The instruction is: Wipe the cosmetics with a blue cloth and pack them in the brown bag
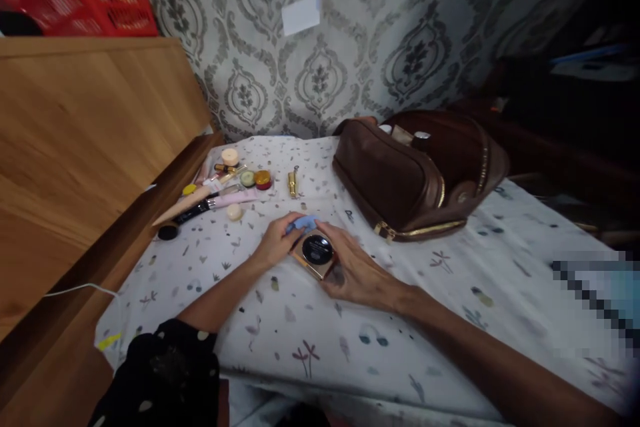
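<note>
Boxy gold case (pixel 317 253), round black face upward, between hands (pixel 357 270); small blue item (pixel 303 222) at its far edge

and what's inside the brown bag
At the opening of the brown bag, a whitish round top, a beige item and a silvery top show. Their lower parts, and anything deeper, are hidden behind its front.

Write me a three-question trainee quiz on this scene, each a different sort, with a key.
1. True or false: the brown bag is open.
2. Multiple choice: the round top of the held box is A) red, B) black, C) green.
3. Open: which hand is nearer the bag?

Key
1. True.
2. B.
3. The right hand.
</note>
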Tool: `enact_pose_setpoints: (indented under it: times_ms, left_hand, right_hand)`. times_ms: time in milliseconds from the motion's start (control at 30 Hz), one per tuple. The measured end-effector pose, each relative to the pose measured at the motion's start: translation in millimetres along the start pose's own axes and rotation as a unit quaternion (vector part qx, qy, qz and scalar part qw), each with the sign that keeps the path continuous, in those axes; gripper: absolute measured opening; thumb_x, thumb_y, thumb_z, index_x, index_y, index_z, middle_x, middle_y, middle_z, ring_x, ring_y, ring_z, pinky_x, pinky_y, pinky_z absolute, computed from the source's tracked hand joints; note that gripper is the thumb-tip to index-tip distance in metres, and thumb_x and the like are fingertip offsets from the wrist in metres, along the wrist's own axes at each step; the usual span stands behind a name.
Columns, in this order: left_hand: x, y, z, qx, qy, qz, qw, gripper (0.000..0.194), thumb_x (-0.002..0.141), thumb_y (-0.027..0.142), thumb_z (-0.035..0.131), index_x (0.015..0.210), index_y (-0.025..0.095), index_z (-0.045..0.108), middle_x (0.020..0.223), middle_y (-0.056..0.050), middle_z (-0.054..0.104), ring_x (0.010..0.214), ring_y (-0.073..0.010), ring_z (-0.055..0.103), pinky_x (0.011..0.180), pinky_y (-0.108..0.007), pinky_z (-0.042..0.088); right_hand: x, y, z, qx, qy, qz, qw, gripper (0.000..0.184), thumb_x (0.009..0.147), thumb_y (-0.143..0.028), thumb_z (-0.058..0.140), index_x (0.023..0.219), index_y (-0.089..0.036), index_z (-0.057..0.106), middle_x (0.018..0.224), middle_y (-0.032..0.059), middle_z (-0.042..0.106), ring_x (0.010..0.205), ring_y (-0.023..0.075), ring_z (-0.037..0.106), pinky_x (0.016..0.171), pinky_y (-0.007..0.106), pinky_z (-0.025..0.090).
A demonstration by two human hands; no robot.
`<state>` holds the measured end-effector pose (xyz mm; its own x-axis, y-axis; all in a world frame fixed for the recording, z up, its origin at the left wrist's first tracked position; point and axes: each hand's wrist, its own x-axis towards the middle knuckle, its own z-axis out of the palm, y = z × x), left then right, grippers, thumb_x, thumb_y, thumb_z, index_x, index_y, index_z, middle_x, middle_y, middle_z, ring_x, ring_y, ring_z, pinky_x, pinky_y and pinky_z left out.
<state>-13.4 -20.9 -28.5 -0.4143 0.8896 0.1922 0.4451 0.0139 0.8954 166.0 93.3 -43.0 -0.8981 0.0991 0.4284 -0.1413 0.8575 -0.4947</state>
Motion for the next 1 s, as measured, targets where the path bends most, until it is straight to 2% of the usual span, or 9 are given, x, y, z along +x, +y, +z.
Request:
enact_pose_setpoints:
  times_ms: [167, 267, 500, 667, 733, 867, 1000]
  left_hand:
    - [0, 1, -8.5, -0.054, -0.056, -0.057, 0.995, 0.037, 0.084, 0.047, 0.06, 0.103, 0.015, 0.065, 0.085, -0.001, 0.064, 0.073, -0.0141, 0.058, 0.065, -0.022, 0.047]
    - [0, -1, -11.1, -0.074, -0.078, -0.078, 0.991, 0.043, 0.082, 0.052, 0.061, 0.105, 0.015, 0.063, 0.083, -0.001, 0.062, 0.071, -0.0133, 0.056, 0.064, -0.022, 0.046]
    - [0, 0, -13.2, -0.009, -0.059, -0.039, 0.997, 0.033, 0.084, 0.047, 0.06, 0.095, 0.015, 0.064, 0.081, -0.001, 0.062, 0.073, -0.0135, 0.055, 0.067, -0.023, 0.045]
    - [-2, 2, -13.0, 0.009, -0.049, -0.013, 0.999, 0.03, 0.088, 0.044, 0.057, 0.099, 0.016, 0.065, 0.089, -0.002, 0.064, 0.08, -0.0142, 0.057, 0.073, -0.022, 0.045]
    - [-2, 2, -12.5, 0.018, -0.045, -0.008, 0.999, 0.03, 0.089, 0.043, 0.057, 0.103, 0.017, 0.065, 0.093, -0.002, 0.065, 0.083, -0.0145, 0.058, 0.076, -0.022, 0.045]
    - [-4, 3, -10.2, 0.036, -0.041, -0.007, 0.998, 0.031, 0.09, 0.042, 0.056, 0.106, 0.017, 0.064, 0.095, -0.002, 0.066, 0.084, -0.0153, 0.059, 0.077, -0.022, 0.045]
    - [-7, 3, -7.6, 0.085, 0.003, 0.019, 0.996, 0.03, 0.091, 0.041, 0.054, 0.108, 0.017, 0.064, 0.097, -0.002, 0.068, 0.088, -0.0169, 0.06, 0.08, -0.024, 0.044]
  right_hand:
    - [0, -4, -1, 0.013, 0.004, 0.043, 0.999, 0.103, 0.071, -0.024, 0.066, 0.156, -0.02, 0.009, 0.143, 0.0191, 0.044, 0.133, 0.0343, 0.044, 0.106, 0.052, 0.042]
    - [0, -5, -3, 0.004, 0.015, 0.063, 0.998, 0.103, 0.069, -0.025, 0.067, 0.156, -0.021, 0.011, 0.142, 0.0184, 0.046, 0.131, 0.0352, 0.046, 0.105, 0.052, 0.042]
    - [0, -5, -3, -0.028, 0.038, 0.094, 0.994, 0.101, 0.067, -0.033, 0.072, 0.154, -0.019, 0.02, 0.13, 0.0171, 0.055, 0.124, 0.0361, 0.05, 0.106, 0.056, 0.039]
    - [-1, 2, 1, -0.062, 0.071, 0.121, 0.988, 0.091, 0.069, -0.041, 0.072, 0.148, -0.016, 0.033, 0.125, 0.0182, 0.057, 0.119, 0.0368, 0.05, 0.104, 0.056, 0.039]
    - [-1, 5, 0, -0.073, 0.064, 0.143, 0.985, 0.093, 0.068, -0.051, 0.074, 0.146, -0.016, 0.037, 0.122, 0.0178, 0.056, 0.116, 0.0373, 0.051, 0.102, 0.057, 0.04]
    - [0, 8, -8, -0.089, 0.007, 0.157, 0.983, 0.096, 0.063, -0.063, 0.078, 0.14, -0.015, 0.046, 0.118, 0.0165, 0.055, 0.111, 0.0355, 0.05, 0.098, 0.054, 0.044]
    - [-4, 13, -8, -0.095, 0.005, 0.144, 0.985, 0.103, 0.061, -0.066, 0.078, 0.143, -0.015, 0.042, 0.133, 0.0193, 0.047, 0.123, 0.0374, 0.046, 0.104, 0.054, 0.041]
